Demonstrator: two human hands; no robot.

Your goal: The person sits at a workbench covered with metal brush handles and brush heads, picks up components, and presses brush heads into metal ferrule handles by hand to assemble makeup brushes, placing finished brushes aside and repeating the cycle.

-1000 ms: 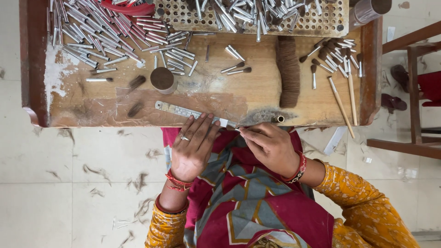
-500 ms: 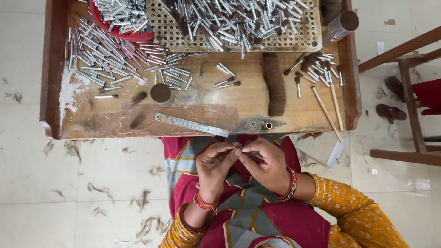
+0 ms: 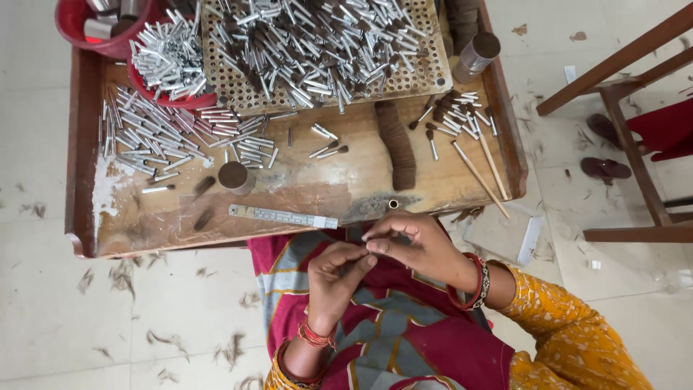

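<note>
Both hands meet over the lap, just off the near edge of the wooden tray: the left hand and right hand pinch one tiny thing, too small to tell, between touching fingertips.

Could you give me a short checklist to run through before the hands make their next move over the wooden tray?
1. Both hands meet over the lap: ok, left hand and right hand touch at the fingertips.
2. What they pinch: cannot tell, too small and hidden by the fingers.
3. Metal ruler within reach: ok, flat at the near edge of the wooden tray.
4. Loose silver tubes: ok, all on the tray, none over its edge.
5. Brown hair bundle: ok, lies beside the tubes.
6. Thin wooden stick: not ok, its tip overhangs the tray.
</note>
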